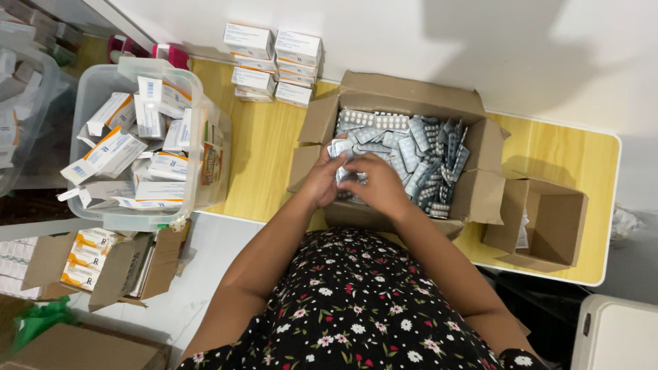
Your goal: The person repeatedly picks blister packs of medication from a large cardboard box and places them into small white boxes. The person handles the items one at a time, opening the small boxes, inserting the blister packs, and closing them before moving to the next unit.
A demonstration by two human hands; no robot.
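Blister strips [411,154] filled an open cardboard box [480,147] at the bench's [264,157] near edge, flaps spread, bare wood open to its left. Both forearms reached in from below; left hand [321,179] and right hand [379,183] met, each grip curled around a small stack of strips [340,148].

Left hand [321,179], right hand [380,185], fingers curled, close together

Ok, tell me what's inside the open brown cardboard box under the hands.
The open brown cardboard box holds loose silver blister strips. The left hand and right hand grip some, covering what lies beneath.
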